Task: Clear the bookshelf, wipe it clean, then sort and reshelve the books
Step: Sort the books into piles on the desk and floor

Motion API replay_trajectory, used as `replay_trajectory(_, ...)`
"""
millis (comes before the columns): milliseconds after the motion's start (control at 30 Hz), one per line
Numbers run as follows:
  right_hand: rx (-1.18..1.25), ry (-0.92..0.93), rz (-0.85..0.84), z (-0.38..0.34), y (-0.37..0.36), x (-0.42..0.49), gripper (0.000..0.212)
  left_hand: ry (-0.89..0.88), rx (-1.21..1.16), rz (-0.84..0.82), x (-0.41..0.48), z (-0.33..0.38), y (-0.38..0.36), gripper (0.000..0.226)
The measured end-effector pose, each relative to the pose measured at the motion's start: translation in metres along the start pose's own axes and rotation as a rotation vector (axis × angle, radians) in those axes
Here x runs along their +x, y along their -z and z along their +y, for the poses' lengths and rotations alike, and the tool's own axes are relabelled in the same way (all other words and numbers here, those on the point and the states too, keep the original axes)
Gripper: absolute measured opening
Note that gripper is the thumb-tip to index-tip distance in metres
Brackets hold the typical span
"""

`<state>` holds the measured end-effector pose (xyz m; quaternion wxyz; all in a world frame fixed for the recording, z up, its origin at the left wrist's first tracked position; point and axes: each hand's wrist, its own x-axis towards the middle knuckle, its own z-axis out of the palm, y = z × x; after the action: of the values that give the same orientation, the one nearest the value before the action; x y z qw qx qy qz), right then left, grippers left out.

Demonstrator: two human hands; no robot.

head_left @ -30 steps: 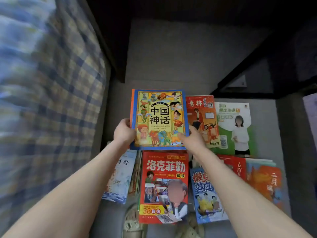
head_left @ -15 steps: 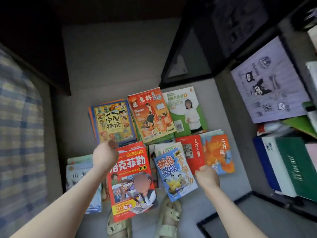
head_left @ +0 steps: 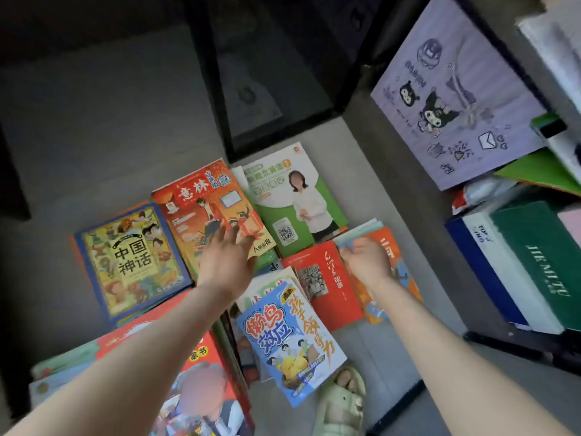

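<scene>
The books lie face up on the grey floor (head_left: 94, 127), spread in overlapping rows in front of the black-framed cube bookshelf (head_left: 498, 343).

The left hand (head_left: 226, 256) is open, its fingers spread and stretched over the lower corner of the red-orange illustrated magazine-style book (head_left: 201, 206); whether it touches the cover I cannot tell. Just beside that book on the left lies the yellow picture book with a blue border (head_left: 132, 262), and on the right the green-and-white paperback showing a woman (head_left: 283, 190).

The right hand (head_left: 366, 259) has its fingers curled over the upper left corner of the orange paperback book (head_left: 396, 247) and grips it. That book sits on a small pile, next to the plain red paperback (head_left: 330, 294). Nearer the person lie the blue-and-white cartoon paperback (head_left: 283, 341) and the large red paperback (head_left: 207, 366), which the left forearm crosses. A pale green sandal (head_left: 342, 401) shows at the bottom edge.

In the shelf compartment on the right stand a dark green hardback (head_left: 534, 262), a white book (head_left: 500, 269) and a navy blue book (head_left: 478, 272), packed side by side. Above them hangs a lilac panel printed with cartoon figures (head_left: 456, 99).
</scene>
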<state>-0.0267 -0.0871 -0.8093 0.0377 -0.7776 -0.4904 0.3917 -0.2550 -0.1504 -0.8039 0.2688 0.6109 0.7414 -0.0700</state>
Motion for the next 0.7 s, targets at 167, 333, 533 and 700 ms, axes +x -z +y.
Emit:
replay_trajectory(167,-0.017,0.096,0.034,0.005,-0.028,0.089,0.044,-0.036,0.244,-0.025,0.063,-0.006,-0.045,0.07)
replay_trajectory(333,-0.07,0.07,0.012,0.008,-0.056,0.168,0.039,0.331,0.193,-0.182,0.121,-0.046,-0.081,0.125)
replay_trajectory(533,-0.027,-0.028,-0.043,0.024,-0.084,0.219,0.064,0.316,0.183,-0.222,0.135,-0.058,-0.099,0.132)
replay_trajectory(700,-0.102,-0.081,-0.113,0.025,-0.094,0.222,0.078,0.35,0.217,-0.282,0.142,-0.054,-0.096,0.136)
